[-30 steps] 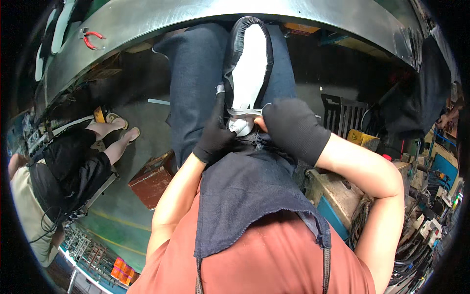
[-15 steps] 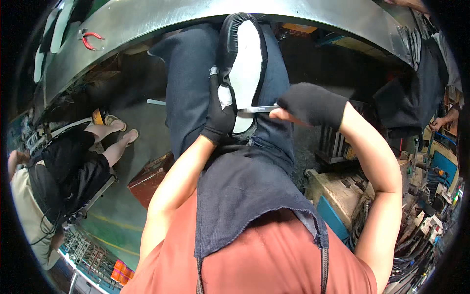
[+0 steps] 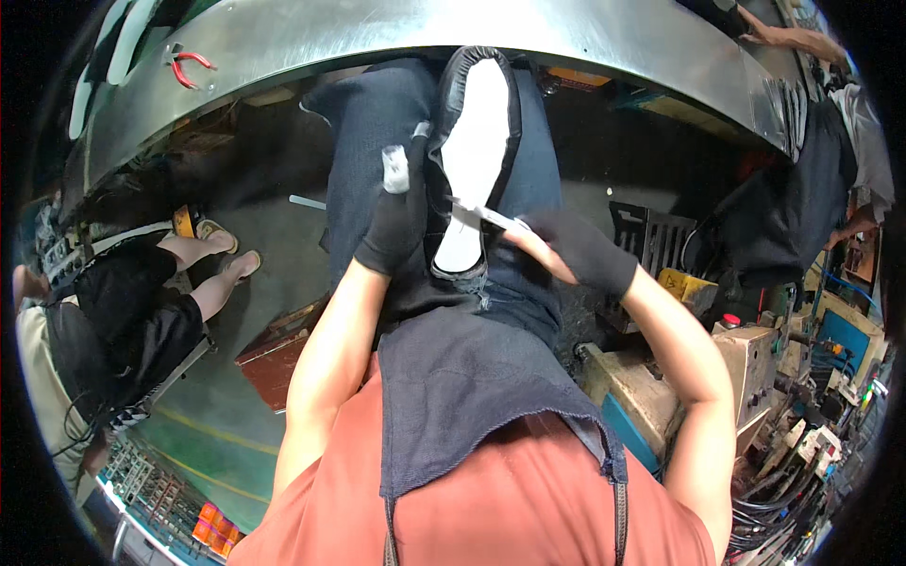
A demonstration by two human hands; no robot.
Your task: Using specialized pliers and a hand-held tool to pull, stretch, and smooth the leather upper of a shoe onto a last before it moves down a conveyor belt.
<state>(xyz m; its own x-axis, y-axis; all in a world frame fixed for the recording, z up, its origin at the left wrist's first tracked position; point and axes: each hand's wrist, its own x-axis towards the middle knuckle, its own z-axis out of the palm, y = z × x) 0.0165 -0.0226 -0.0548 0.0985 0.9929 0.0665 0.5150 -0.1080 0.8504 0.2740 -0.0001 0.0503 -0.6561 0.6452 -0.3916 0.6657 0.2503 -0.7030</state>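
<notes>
Both hands wear black gloves: the left hand clamps the shoe's edge on the lap, while the right hand pinches a thin blade, probably a knife, against the white sole. Best to cut slowly, away from the holding fingers.

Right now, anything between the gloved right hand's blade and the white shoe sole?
Nothing visible. The thin metal blade in the black-gloved right hand already touches the black-rimmed white shoe sole, which the black-gloved left hand grips.
</notes>
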